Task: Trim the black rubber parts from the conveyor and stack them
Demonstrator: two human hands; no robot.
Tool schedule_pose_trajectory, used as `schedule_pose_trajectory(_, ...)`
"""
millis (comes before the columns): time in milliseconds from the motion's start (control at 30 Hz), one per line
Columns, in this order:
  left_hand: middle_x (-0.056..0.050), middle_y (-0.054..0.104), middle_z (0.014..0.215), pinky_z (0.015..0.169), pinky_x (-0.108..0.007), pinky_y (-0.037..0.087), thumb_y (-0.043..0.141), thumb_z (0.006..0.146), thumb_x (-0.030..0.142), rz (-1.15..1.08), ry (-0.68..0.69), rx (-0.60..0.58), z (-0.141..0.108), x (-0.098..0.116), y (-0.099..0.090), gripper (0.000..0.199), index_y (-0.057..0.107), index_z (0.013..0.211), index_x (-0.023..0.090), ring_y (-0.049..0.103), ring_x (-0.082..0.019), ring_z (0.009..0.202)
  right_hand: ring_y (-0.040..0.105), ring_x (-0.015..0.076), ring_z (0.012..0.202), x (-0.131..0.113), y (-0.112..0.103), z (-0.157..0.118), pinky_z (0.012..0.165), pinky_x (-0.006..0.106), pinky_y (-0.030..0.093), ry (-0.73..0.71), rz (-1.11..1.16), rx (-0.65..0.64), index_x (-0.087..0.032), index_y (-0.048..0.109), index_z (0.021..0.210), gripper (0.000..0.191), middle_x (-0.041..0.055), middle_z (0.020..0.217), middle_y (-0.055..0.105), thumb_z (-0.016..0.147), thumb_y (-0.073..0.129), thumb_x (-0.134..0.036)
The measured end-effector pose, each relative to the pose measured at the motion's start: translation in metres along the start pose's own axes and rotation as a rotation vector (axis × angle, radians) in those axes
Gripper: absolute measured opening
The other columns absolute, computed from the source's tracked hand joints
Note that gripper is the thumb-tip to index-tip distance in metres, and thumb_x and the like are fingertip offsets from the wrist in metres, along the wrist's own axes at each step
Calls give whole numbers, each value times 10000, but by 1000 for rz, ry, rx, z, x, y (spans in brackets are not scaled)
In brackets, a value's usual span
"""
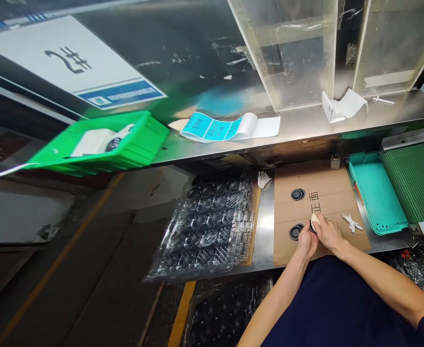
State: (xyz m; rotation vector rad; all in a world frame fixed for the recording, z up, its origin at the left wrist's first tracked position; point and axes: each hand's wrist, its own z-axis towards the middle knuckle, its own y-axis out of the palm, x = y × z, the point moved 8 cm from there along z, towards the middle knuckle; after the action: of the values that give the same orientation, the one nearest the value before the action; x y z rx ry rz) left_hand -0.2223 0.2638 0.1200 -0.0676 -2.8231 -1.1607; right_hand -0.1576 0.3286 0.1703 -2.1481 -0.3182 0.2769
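Left hand (307,244) and right hand (328,233) are closed up together over a small black round part (311,229) with a white wipe (315,221) on it; looks like the left is pinching the part while the right presses the wipe onto it, but the fingers hide a lot, so can't say for sure who's gripping what; it's all happening low on a brown cardboard sheet (327,188) with black printed characters (314,207) on it, which sits on a stainless steel bench (266,226); two black rings (298,194) are set into the cardboard, and the lower one (296,232) is just beside the left hand; a crumpled white cloth (351,221) lies on the cardboard near the right hand; off to the left, clear plastic trays (205,226) hold rows of black round parts; to the right there's a teal tray (376,193) beside a green conveyor belt (417,180); up on the steel shelf (291,127) sit a roll of teal labels (215,127) and a white box (333,107), with a green crate (99,144) at the shelf's left end.
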Motion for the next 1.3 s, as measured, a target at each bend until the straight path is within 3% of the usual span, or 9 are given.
schedule_pose_trajectory(133, -157, 650, 1239, 1080, -346, 493, 444, 1050, 318, -3, -3, 12, 2, -1, -3, 342, 679, 1050, 70, 616, -197, 1196, 399, -41, 934, 7, 3, -1, 1066, 145, 399, 87, -46, -6, -355, 280, 1550, 649, 107, 1260, 421, 1016, 27, -621)
schedule_pose_trajectory(267, -161, 647, 1232, 1055, -320, 499, 446, 1049, 324, -11, -5, 17, 1, -2, -5, 337, 665, 1057, 69, 639, -188, 1137, 431, -10, 997, 6, 13, -5, 1100, 222, 414, 15, -63, -54, -396, 215, 1578, 640, 119, 1319, 376, 1009, 50, -635)
schedule_pose_trajectory(400, -164, 641, 1249, 1033, -356, 510, 445, 1044, 295, 31, -3, 57, -1, -2, -5, 299, 649, 1075, 78, 643, -198, 1120, 439, 24, 1004, 15, 17, -11, 1102, 323, 404, 131, 48, -90, -383, 317, 1524, 634, 114, 1240, 434, 1006, 57, -640)
schedule_pose_trajectory(600, -166, 625, 1291, 1099, -321, 450, 377, 1069, 382, 34, -51, -32, -3, -12, 7, 436, 645, 1207, 68, 633, -199, 1152, 413, -18, 928, 10, 19, -15, 1114, 282, 395, 126, 176, -92, -391, 247, 1580, 633, 120, 1140, 477, 1009, 118, -633)
schedule_pose_trajectory(767, -136, 584, 1377, 1167, -311, 379, 379, 1072, 377, 53, 12, -14, -1, -15, 3, 443, 611, 1337, 109, 562, -187, 1283, 461, 41, 1065, 15, 25, -18, 1129, 263, 393, 135, 266, -101, -421, 210, 1599, 613, 99, 1226, 456, 1020, 120, -604)
schedule_pose_trajectory(900, -175, 572, 1382, 1154, -356, 403, 346, 1069, 457, 41, -89, -93, -2, -25, 7, 539, 647, 1283, 64, 548, -244, 1305, 468, 86, 1185, 3, 27, -22, 1145, 271, 394, 49, 323, -116, -482, 79, 1610, 598, 56, 1363, 374, 1024, 146, -577)
schedule_pose_trajectory(1000, -175, 576, 1376, 1121, -330, 434, 377, 1068, 389, 37, -70, -88, -1, -24, 7, 454, 652, 1221, 61, 575, -215, 1264, 468, 127, 1175, 21, 23, -11, 1125, 326, 388, 168, 291, -97, -427, 55, 1637, 670, 90, 1305, 413, 1008, 107, -653)
schedule_pose_trajectory(1133, -187, 601, 1318, 1004, -366, 513, 454, 1043, 273, 100, 10, -28, -1, -11, 2, 305, 598, 1205, 58, 645, -220, 1119, 430, 93, 1166, 65, 19, 11, 1167, 301, 355, 272, 320, -14, -350, 160, 1645, 702, 113, 1287, 411, 1008, 178, -644)
schedule_pose_trajectory(1300, -220, 618, 1217, 837, -359, 556, 416, 1047, 366, 72, -20, -29, -1, 14, 0, 393, 567, 1180, 28, 670, -270, 989, 307, 135, 1261, 101, 27, 14, 1219, 431, 204, 147, 203, 65, -224, 567, 1381, 677, 112, 1296, 394, 1014, 165, -626)
